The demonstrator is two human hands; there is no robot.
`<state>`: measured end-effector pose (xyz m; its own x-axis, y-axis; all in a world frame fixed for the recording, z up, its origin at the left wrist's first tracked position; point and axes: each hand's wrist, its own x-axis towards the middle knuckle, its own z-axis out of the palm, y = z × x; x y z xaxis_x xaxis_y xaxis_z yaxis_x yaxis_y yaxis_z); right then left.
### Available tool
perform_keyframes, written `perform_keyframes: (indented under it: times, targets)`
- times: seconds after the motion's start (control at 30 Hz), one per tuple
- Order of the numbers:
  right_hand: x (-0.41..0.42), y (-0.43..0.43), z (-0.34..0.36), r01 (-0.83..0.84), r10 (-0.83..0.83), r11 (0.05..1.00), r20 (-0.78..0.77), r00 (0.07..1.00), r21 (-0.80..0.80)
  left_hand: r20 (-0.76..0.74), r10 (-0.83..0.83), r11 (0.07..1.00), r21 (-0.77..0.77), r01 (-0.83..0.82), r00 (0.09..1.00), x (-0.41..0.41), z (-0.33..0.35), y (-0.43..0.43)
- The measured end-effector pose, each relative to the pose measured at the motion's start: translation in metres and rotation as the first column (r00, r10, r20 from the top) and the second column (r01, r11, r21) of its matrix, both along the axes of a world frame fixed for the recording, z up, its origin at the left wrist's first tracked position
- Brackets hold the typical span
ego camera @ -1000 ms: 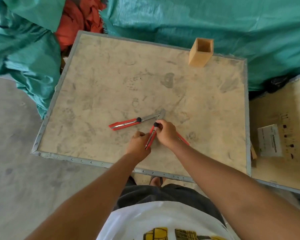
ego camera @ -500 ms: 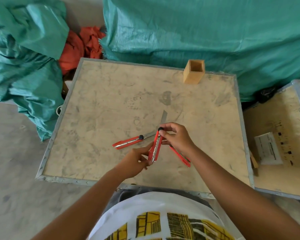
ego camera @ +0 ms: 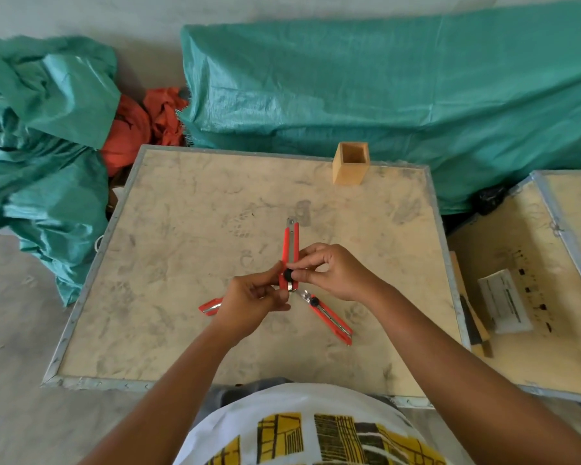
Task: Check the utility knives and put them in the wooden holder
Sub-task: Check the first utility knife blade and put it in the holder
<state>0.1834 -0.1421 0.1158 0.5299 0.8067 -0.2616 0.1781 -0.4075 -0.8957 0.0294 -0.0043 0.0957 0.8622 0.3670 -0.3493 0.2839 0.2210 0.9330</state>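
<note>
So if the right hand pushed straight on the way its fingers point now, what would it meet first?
The right hand points leftward, its fingertips already on the black slider of the held knife. Just past that sit the left hand's fingers, so it would meet those next. Depth is hard to judge here.

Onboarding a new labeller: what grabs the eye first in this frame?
The red knife held upright at centre, left hand gripping its lower end, right hand pinching the black slider. Two more red knives lie on the board: one under the right hand, another mostly hidden behind the left. The holder stands empty at the far edge.
</note>
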Motion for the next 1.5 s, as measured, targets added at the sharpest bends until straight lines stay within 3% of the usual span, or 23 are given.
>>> perform_keyframes:
  times: [0.23,0.6,1.17,1.3,1.5]
  targets:
    - [0.006,-0.016,0.006,-0.088,0.091,0.995,0.075,0.993,-0.045,0.008,-0.011,1.000,-0.003,0.011,1.000,0.005,0.008,-0.011]
    - [0.008,-0.027,0.009,-0.007,0.005,0.999,0.067,0.998,0.040,0.041,-0.036,0.999,0.008,0.036,0.999,0.014,0.016,-0.015]
    - [0.025,-0.032,0.004,0.215,-0.230,0.967,0.108,0.967,0.133,0.015,-0.104,0.992,0.070,0.103,0.994,0.054,0.019,-0.014]
    - [0.053,-0.032,0.006,0.300,-0.302,0.940,-0.017,0.953,0.164,0.025,-0.131,0.989,0.079,0.129,0.991,0.086,0.018,-0.010]
    - [0.126,-0.017,0.006,0.357,-0.361,0.919,-0.010,0.933,0.167,0.020,-0.182,0.967,0.185,0.175,0.983,0.163,0.016,0.006]
